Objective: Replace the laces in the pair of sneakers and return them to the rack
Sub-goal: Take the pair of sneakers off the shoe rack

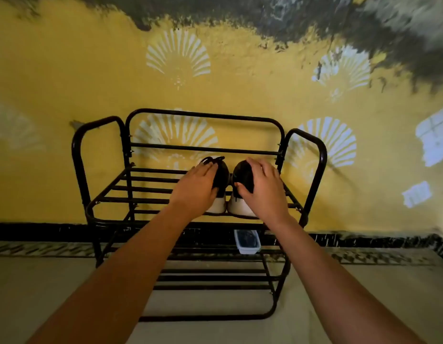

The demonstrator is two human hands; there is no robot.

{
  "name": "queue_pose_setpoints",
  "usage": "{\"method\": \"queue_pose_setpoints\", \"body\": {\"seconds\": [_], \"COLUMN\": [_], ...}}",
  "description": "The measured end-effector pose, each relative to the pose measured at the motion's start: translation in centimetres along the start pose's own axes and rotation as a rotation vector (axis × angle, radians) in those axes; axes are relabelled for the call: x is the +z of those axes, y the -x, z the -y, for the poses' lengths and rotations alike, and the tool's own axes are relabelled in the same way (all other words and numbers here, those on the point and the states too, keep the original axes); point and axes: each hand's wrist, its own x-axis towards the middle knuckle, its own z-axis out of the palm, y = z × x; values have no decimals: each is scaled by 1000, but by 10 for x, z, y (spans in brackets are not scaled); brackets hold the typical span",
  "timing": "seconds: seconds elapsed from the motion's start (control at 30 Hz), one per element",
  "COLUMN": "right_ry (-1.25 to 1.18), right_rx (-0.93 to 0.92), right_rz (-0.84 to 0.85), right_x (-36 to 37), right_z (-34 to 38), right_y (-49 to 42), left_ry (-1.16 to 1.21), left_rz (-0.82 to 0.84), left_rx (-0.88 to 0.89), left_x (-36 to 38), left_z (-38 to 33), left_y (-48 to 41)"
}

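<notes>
No text, label, brand, number or sign is legible. Nothing readable appears on the sneakers (222, 178) or the rack (203, 148).

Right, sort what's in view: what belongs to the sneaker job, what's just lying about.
Job: left sneaker, right sneaker, rack, left hand and right hand gripping the sneakers.
Lying about: small plastic tub lower in the rack, contents unclear.
</notes>
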Motion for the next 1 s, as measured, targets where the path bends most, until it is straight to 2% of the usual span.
{"method": "queue_pose_setpoints", "body": {"seconds": [0.07, 0.17, 0.3, 0.4, 0.57, 0.67, 0.77, 0.9, 1.0], "right_ry": [-8, -62, -141, -173, -186, -176, -171, -132, -183], "right_rx": [97, 153, 177, 178, 58, -20, -80, -169, -173], "right_rz": [154, 254, 200, 119, -11, -63, -61, -22, 0], "right_x": [-1, -3, -11, -24, -64, -88, -104, -102, -86], "right_z": [0, -1, 4, 11, 27, 36, 40, 40, 36], "right_y": [-6, -15, -12, 4, 54, 99, 153, 237, 296], "left_ry": [-9, 9, -36, 19, 100, 110, 77, 114, 190], "left_rz": [59, 105, 85, 48, -92, -214, -266, -252, -201], "left_rx": [-23, -56, -69, -83, -94, 3, 118, 239, 234], "left_x": [0, -5, -13, -21, -50, -60, -63, -44, -18], "left_z": [1, 2, 0, -3, -14, -21, -22, -23, -30], "left_y": [-6, -12, -7, 7, 65, 121, 180, 263, 316]}}
